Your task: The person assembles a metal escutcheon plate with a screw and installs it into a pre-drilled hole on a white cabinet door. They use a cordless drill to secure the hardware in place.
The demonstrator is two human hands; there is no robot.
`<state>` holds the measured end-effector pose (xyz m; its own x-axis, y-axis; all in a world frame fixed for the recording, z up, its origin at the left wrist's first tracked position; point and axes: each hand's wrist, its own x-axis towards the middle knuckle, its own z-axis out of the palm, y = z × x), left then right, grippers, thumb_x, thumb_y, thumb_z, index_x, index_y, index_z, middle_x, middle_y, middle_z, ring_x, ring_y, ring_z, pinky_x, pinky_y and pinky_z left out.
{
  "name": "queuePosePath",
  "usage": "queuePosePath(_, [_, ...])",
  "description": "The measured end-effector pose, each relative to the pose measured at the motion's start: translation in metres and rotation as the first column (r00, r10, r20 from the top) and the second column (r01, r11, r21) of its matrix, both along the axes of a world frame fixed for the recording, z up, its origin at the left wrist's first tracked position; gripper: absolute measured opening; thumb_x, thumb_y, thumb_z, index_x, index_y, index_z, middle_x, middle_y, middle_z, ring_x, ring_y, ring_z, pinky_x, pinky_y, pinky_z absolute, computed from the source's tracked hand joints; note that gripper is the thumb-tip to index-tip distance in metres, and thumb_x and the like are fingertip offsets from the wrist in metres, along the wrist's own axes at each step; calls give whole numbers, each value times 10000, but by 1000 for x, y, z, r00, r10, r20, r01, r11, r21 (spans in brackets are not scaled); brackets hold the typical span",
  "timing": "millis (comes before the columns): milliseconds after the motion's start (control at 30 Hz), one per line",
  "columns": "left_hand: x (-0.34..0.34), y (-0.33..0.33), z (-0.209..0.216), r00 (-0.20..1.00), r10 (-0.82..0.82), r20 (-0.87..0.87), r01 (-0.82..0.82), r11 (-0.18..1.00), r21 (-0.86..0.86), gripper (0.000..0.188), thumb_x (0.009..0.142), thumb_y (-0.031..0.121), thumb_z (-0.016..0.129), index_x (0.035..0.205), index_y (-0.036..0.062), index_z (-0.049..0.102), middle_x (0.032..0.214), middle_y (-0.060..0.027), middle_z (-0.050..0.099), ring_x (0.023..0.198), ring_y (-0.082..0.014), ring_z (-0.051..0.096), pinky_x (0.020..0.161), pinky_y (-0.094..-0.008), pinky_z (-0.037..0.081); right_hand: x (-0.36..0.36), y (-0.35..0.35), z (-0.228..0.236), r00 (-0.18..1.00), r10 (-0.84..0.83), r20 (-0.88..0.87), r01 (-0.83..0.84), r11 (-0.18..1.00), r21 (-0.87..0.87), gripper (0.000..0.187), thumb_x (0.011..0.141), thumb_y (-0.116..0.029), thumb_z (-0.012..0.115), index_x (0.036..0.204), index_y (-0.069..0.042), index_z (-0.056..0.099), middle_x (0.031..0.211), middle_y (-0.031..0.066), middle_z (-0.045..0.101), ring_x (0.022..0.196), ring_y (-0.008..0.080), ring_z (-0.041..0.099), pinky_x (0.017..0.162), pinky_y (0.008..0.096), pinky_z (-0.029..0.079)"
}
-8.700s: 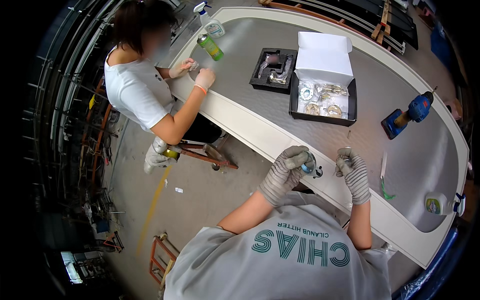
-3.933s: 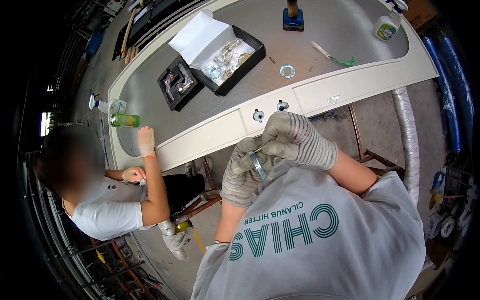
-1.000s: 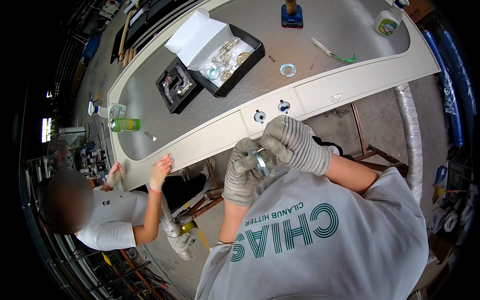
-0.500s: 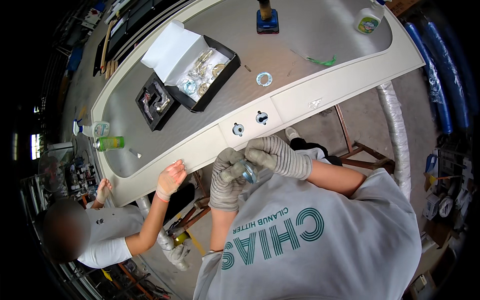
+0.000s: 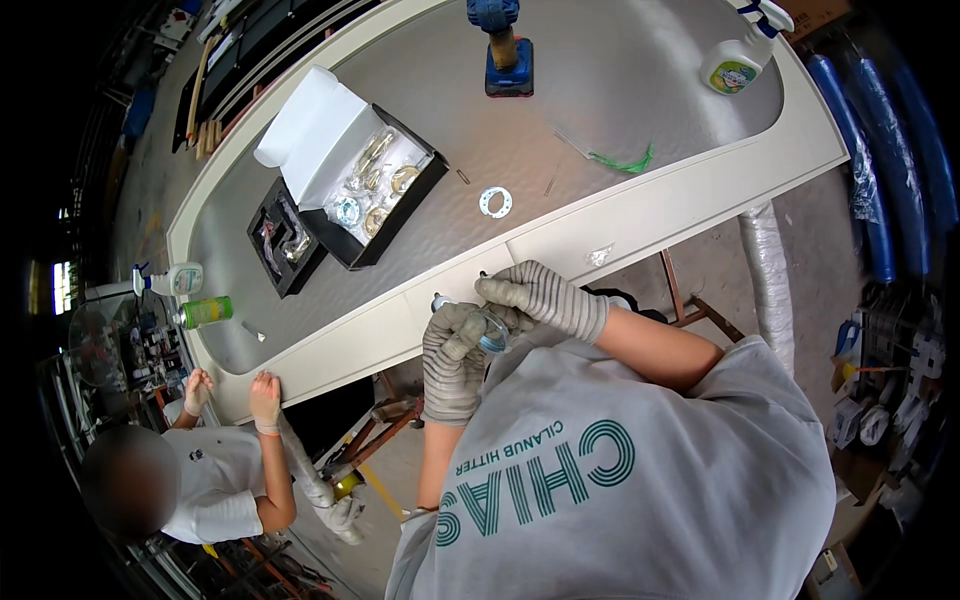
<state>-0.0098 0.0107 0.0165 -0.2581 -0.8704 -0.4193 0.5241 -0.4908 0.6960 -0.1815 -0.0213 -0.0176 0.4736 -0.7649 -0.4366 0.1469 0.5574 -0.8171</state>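
My left hand [image 5: 453,362], in a grey striped glove, is closed on a round bluish metal fitting [image 5: 494,336] with a ring-shaped rim, held in front of my shirt. Beside it my right hand [image 5: 545,297], gloved alike, has its fingers bent and pressed together; what they hold, if anything, is hidden. Both hands are at the near edge of a cream-framed door panel [image 5: 395,318] with a textured grey centre. They largely cover two cutouts in the frame. On the panel beyond them lies a flat metal ring [image 5: 495,202].
An opened box of bagged metal parts [image 5: 385,190] sits beside a black foam tray [image 5: 283,240]. A blue drill [image 5: 508,65] stands farther back, near a green strip [image 5: 630,162]. Spray bottles [image 5: 743,60] and a green can [image 5: 207,312] are at the sides. A co-worker [image 5: 225,475] stands left.
My right fingers have moved in closer over the fitting. The view has shifted, so the panel and box appear farther left. The co-worker's raised hand has come down to the panel edge.
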Motion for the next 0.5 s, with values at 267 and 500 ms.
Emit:
queuePosePath(267, [-18, -25, -17, 982, 167, 91, -180, 968, 175, 341, 865, 106, 604, 1175, -25, 553, 1055, -132, 644, 868, -175, 666, 688, -257, 592, -114, -72, -55, 471, -255, -844, -211, 897, -389, 260, 857, -321, 581, 981, -103, 649, 865, 119, 679, 828, 298, 651, 758, 404, 504])
queuePosePath(500, [-34, -29, -25, 944, 223, 244, -254, 962, 103, 489, 844, 90, 638, 1290, -20, 471, 1152, -139, 600, 1006, -195, 617, 742, -320, 588, -118, -122, -55, 215, -130, -968, -300, 934, -192, 306, 825, -327, 632, 982, -65, 659, 868, 146, 681, 827, 310, 655, 755, 396, 516])
